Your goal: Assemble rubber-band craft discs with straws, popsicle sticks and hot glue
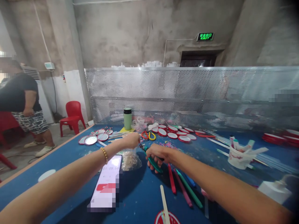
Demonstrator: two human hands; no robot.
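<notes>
My right hand point(156, 154) is wrapped round green-handled pliers point(154, 165), whose jaws point up and left. Just beyond the jaws, my left hand point(133, 140) is closed with its fingers turned down; anything small in it is hidden. Below the left hand lies a clear plastic bag point(130, 160) of pale contents. A phone point(108, 177) with a lit timer rests under my left forearm. Close to me, a flat wooden stick point(164, 200) lies across a red and white disc point(171, 217). Red, pink and green pens point(189, 188) lie by my right forearm.
Several red-rimmed round discs point(173, 135) and orange and yellow handles point(148, 135) lie further back. A green bottle point(127, 119) stands before a perforated metal screen point(151, 90). At right are a cup of pens point(238, 157) and a white bottle point(275, 190). A person point(23, 93) stands left.
</notes>
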